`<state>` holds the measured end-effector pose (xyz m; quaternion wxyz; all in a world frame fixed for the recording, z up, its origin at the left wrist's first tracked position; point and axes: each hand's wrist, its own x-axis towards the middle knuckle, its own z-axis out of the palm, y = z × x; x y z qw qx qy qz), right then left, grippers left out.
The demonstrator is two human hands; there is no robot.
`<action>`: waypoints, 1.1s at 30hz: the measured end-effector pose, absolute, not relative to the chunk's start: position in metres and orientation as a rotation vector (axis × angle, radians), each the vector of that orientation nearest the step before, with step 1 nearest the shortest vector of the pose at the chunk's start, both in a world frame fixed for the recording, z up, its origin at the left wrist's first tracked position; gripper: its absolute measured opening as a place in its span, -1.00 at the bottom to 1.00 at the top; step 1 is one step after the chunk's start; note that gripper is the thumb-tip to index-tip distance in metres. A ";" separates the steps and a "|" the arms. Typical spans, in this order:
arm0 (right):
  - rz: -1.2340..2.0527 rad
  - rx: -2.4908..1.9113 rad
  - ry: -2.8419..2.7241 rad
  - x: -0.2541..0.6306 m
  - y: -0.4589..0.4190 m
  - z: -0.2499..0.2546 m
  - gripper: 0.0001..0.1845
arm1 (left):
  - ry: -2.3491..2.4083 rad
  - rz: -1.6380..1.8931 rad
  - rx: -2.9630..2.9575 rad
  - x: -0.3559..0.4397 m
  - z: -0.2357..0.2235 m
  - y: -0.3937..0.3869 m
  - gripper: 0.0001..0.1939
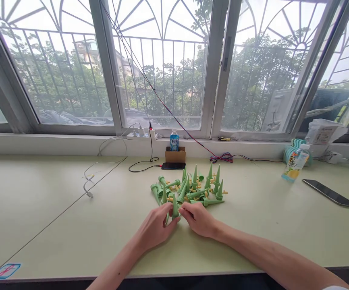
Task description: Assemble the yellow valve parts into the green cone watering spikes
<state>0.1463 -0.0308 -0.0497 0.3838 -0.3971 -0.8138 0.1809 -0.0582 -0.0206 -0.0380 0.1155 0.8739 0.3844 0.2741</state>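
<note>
My left hand (159,221) is closed around a green plant watering spike (175,207), whose pointed end stands upward. Against its right side my right hand (199,218) is closed in a pinch, and whatever sits between those fingertips is hidden. Just beyond both hands lies a pile of similar green watering spikes (194,177), some upright on their caps and others on their sides. Small yellow valves (225,193) stick out from several of them.
Behind the pile a phone (173,166) lies before a cardboard box (175,156) with a blue bottle (174,141). On the right are a drink bottle (295,163) and another phone (329,192). Cables (221,157) run along the window side; a white cable (89,189) lies left.
</note>
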 end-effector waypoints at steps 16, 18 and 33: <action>0.434 -1.027 -2.083 0.146 -0.032 -0.050 -0.65 | 1.123 0.815 2.570 -0.058 -0.037 -0.021 -0.77; 0.431 -1.028 -2.088 0.146 -0.031 -0.051 -0.66 | 1.122 0.814 2.568 -0.058 -0.037 -0.021 -0.77; 0.434 -1.029 -2.097 0.146 -0.033 -0.049 -0.66 | 1.133 0.805 2.568 -0.059 -0.039 -0.020 -0.77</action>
